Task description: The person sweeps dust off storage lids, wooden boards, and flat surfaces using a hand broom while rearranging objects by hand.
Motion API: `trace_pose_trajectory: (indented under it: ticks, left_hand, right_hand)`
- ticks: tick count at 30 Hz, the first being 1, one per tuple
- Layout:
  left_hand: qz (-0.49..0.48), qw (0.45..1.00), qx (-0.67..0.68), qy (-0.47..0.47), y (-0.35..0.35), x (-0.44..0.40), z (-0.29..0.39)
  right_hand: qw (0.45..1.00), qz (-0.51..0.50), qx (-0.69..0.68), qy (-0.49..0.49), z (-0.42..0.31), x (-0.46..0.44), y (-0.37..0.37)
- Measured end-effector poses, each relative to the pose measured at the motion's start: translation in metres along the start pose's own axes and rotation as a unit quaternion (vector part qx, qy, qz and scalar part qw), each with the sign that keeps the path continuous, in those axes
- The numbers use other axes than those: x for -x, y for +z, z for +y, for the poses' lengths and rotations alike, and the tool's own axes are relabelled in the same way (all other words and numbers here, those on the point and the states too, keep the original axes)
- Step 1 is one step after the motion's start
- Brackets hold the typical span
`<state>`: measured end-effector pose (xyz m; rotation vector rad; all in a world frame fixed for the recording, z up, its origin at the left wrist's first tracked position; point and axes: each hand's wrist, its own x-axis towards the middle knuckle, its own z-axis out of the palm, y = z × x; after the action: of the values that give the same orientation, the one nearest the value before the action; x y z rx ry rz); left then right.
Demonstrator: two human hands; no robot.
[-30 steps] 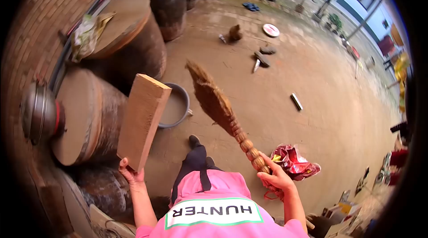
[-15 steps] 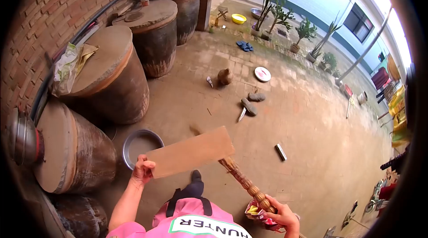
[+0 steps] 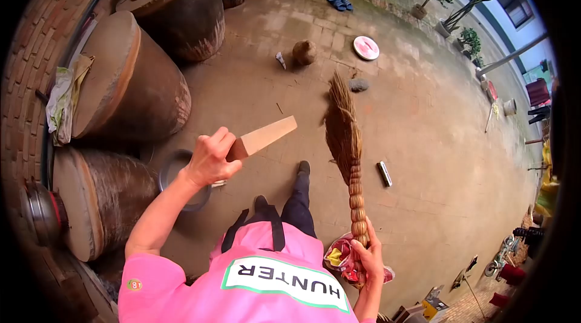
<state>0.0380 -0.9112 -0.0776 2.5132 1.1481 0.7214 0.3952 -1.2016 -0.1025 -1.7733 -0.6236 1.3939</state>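
Observation:
My left hand (image 3: pixel 212 158) grips one end of a wooden board (image 3: pixel 264 137), seen nearly edge-on, its far end pointing right. My right hand (image 3: pixel 370 254) is closed around the bound handle of a straw broom (image 3: pixel 356 193). The broom stands nearly upright in the view, its bristles at the top and apart from the board. Beneath the right hand is a red plastic bag (image 3: pixel 340 253) with something yellow in it; whether the hand touches the bag cannot be told.
Large lidded jars (image 3: pixel 136 90) line the brick wall (image 3: pixel 36 51) at left. A grey basin (image 3: pixel 196 202) sits beside them. On the floor lie a brown gourd-like object (image 3: pixel 304 52), a white-and-red plate (image 3: pixel 366 48), blue slippers (image 3: pixel 339 2) and a small dark-and-silver object (image 3: pixel 384 173).
The board has turned from broad side to edge-on and no longer overlaps the broom. The broom has swung more upright. The view has shifted, and a second leg shows ahead.

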Motion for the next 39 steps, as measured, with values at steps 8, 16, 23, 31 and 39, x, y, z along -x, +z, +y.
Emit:
trace_pose_trajectory:
  ticks: [8, 16, 23, 31, 39]
  left_hand:
    - [-0.135, 0.974, -0.144, -0.110, 0.096, -0.092, -0.045]
    - [-0.092, 0.980, -0.095, -0.146, 0.089, -0.162, -0.023]
    - [0.095, 0.965, 0.033, -0.242, 0.079, -0.198, -0.021]
    - [0.182, 0.735, 0.400, -0.517, 0.117, -0.206, -0.028]
    - [0.263, 0.734, 0.316, -0.540, 0.097, -0.194, -0.079]
  right_hand:
    - [0.963, -0.210, 0.136, -0.100, -0.073, -0.129, -0.057]
    - [0.922, -0.234, 0.303, 0.058, -0.118, -0.255, -0.093]
    - [0.842, -0.217, 0.492, 0.044, -0.072, -0.364, -0.121]
    - [0.945, -0.217, 0.220, 0.104, -0.111, -0.360, -0.085]
    - [0.971, -0.164, 0.155, 0.085, -0.165, -0.409, -0.034]
